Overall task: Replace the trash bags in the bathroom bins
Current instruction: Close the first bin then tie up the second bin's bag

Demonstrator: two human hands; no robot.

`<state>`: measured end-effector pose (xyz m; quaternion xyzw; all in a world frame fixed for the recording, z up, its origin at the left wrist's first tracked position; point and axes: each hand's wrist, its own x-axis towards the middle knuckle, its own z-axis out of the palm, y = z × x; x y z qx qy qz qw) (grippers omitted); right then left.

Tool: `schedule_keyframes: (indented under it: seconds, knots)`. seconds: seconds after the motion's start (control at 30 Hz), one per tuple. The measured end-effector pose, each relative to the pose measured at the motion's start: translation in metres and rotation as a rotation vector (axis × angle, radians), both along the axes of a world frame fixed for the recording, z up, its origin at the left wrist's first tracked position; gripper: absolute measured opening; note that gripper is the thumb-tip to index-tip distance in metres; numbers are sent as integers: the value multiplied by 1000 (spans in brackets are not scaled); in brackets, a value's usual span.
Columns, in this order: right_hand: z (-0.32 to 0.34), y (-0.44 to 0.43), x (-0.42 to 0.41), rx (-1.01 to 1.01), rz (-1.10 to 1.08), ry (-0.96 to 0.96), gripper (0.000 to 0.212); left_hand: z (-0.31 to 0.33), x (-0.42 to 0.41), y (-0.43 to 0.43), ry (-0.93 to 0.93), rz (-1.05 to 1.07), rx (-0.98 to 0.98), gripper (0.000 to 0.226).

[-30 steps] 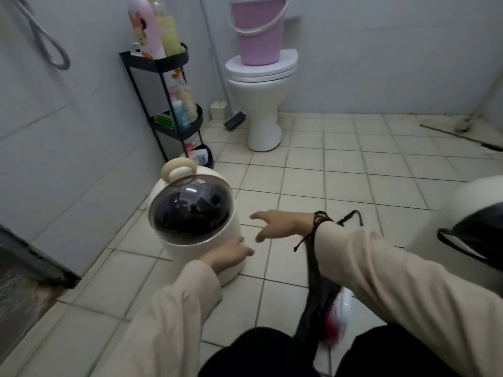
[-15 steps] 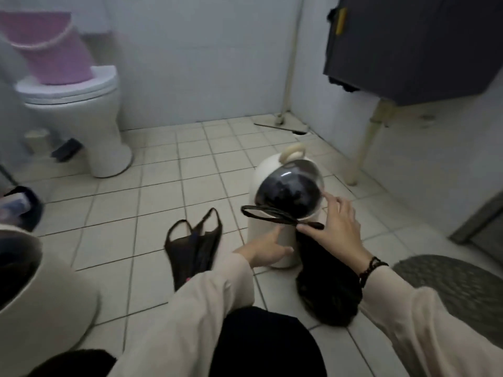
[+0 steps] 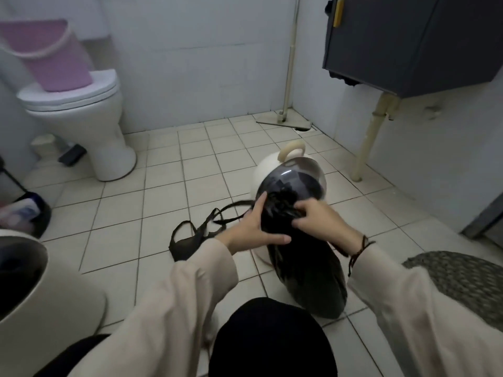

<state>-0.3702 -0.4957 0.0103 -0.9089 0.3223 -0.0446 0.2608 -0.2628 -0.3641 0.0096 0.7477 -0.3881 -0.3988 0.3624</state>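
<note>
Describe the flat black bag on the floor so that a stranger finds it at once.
From the white toilet at the left, come across the tiles toward the person. The flat black bag lies there, left of the domed white bin. Unlike the bulging black bag in front of that bin, it is limp, handles spread.

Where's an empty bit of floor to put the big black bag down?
Bare tiles lie between the white toilet and the round white bin with the dark dome lid, and behind the limp empty black bag. It is crowded near the bin: the full black bag stands before it, with the grey woven mat on the right.
</note>
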Motion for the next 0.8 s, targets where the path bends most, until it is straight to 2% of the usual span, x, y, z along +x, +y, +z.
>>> schedule_keyframes:
  seconds: [0.1, 0.2, 0.27, 0.47, 0.53, 0.6, 0.63, 0.7, 0.8]
  knots:
    - [70, 31, 38, 10, 112, -155, 17, 37, 26, 18, -57, 146, -218, 104]
    - [118, 71, 77, 82, 209, -310, 12, 85, 55, 56, -190, 288, -372, 60]
    - [130, 97, 100, 142, 273, -373, 5, 106, 73, 86, -255, 349, -373, 46]
    - [114, 180, 167, 301, 405, -403, 13, 109, 119, 173, -452, 569, -225, 50]
    - [96, 202, 188, 318, 432, -366, 17, 91, 133, 197, -449, 593, -178, 45]
    - [72, 223, 208, 348, 460, -282, 6, 66, 147, 221, -478, 615, -76, 44]
    - [60, 232, 215, 361, 476, -220, 12, 52, 153, 232, -511, 632, -10, 41]
    - [37, 248, 228, 365, 544, -25, 38, 24, 165, 259, -552, 689, 128, 26]
    - [10, 264, 231, 312, 678, 299, 68, -12, 170, 298, -498, 790, 320, 15]
